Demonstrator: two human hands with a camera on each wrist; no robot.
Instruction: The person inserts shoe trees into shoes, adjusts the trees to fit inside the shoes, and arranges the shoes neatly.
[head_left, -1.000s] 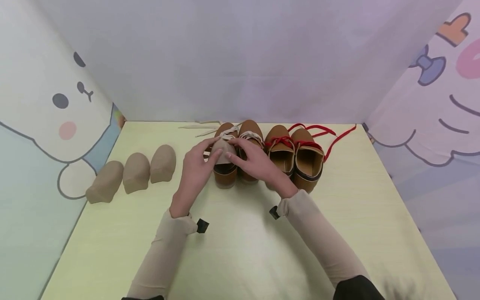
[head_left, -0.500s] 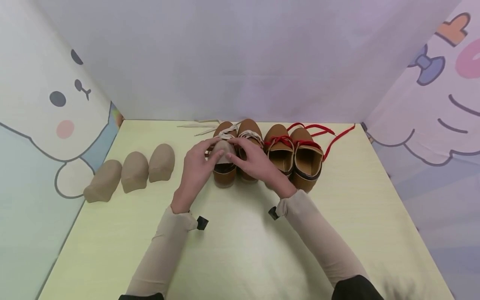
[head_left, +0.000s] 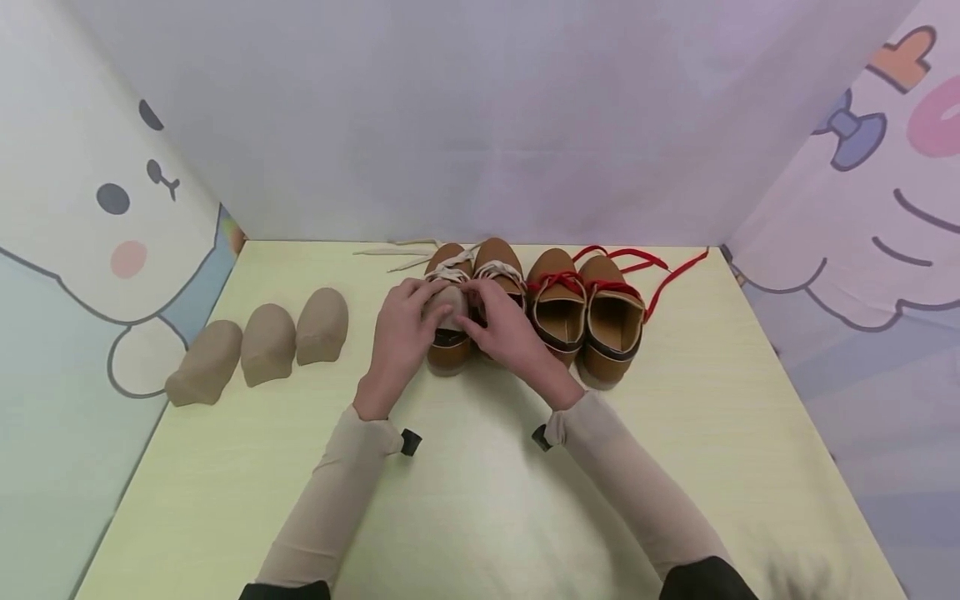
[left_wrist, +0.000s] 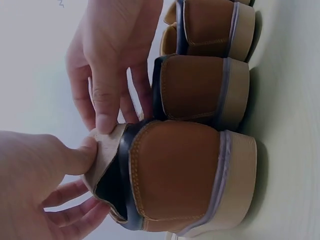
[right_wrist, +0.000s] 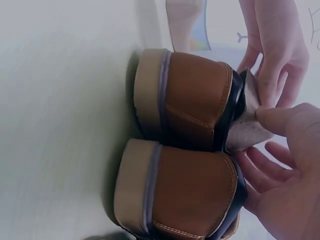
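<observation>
Both hands are at the leftmost brown shoe (head_left: 450, 360), which has white laces. My left hand (head_left: 399, 337) grips the left side of a beige, toe-shaped shoe insert (head_left: 450, 302), thumb on its near end. On the other side, my right hand (head_left: 508, 329) holds the same insert, its thumb close to the left one. In the left wrist view, the insert (left_wrist: 107, 150) sits partly inside the shoe's opening, with its end sticking out above the dark collar. The right wrist view also shows the insert (right_wrist: 247, 134) between the thumbs and fingers.
Against the leftmost shoe stands its white-laced mate (head_left: 495, 252). Further right are two brown shoes with red laces (head_left: 558, 283), their laces trailing to the back right. Three more beige inserts (head_left: 268, 343) lie in a row on the left of the pale table (head_left: 480, 500).
Both hands have shifted slightly with the insert at the shoe's opening, and the left fingers now reach further over it. The rightmost shoes and loose inserts stay in place.
</observation>
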